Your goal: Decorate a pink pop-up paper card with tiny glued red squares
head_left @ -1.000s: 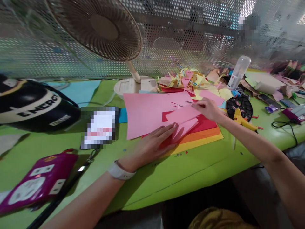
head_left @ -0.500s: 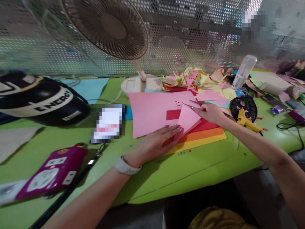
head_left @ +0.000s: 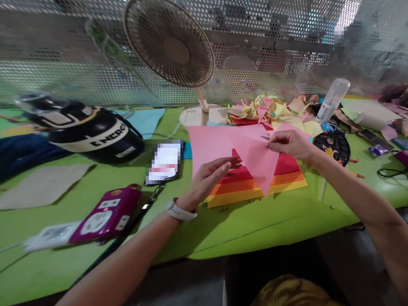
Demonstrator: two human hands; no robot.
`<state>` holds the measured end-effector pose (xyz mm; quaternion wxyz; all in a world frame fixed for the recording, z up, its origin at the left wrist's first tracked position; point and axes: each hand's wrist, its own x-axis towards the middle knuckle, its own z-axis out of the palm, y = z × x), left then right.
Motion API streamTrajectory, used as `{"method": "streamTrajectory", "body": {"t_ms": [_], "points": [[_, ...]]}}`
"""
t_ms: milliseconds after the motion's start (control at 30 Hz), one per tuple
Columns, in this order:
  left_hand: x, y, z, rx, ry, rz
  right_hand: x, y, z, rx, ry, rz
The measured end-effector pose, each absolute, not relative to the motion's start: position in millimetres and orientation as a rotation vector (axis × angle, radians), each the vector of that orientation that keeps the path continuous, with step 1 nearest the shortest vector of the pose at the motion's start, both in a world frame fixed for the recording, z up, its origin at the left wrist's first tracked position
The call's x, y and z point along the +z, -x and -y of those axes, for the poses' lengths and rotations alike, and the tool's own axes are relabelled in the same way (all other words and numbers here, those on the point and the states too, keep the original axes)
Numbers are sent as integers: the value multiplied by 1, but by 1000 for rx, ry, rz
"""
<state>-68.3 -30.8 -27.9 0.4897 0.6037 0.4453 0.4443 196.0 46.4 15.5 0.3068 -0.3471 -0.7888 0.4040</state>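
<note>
My right hand (head_left: pixel 288 143) pinches a pink paper triangle (head_left: pixel 258 159) by its upper right part. A thin dark metal tip, part of a pointed tool (head_left: pixel 264 137), sticks out from the same fingers; its kind is mostly hidden. The triangle hangs with one corner pointing down over a stack of red, orange and yellow paper (head_left: pixel 223 189). My left hand (head_left: pixel 215 174) hovers at the triangle's left side, fingers stretched and apart, holding nothing. Beneath lies a larger pink sheet (head_left: pixel 207 142), with a red paper piece (head_left: pixel 237 171) partly showing.
A phone (head_left: pixel 164 163), a purple power bank-like box (head_left: pixel 106 212) and a black bottle (head_left: pixel 95 131) stand left. A fan (head_left: pixel 175 49) rises behind. Paper scraps (head_left: pixel 266 108), a clear bottle (head_left: pixel 333 100), a black round tray (head_left: pixel 334 144) and a yellow glue gun (head_left: pixel 329 153) are right.
The pink triangle has been lifted and opened out by my right hand. My left hand has come off the paper and moved back. The small red dots are now covered. The view has shifted left.
</note>
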Motion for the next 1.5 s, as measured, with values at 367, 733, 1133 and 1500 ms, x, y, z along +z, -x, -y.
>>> {"method": "streamTrajectory", "body": {"t_ms": [367,733,1133,1500], "points": [[-12,25,34,1122,-836,-1102,15,-182,17,-450,893,2444],[-32,35,53,1209,-1280,-1383,-31,-222,14,-824,626,2535],[-54,24,16,675,-3021,-967,-54,-233,3,-328,816,2644],[-54,23,5,765,-2962,-1024,-51,-230,3,2,982,2568]]}}
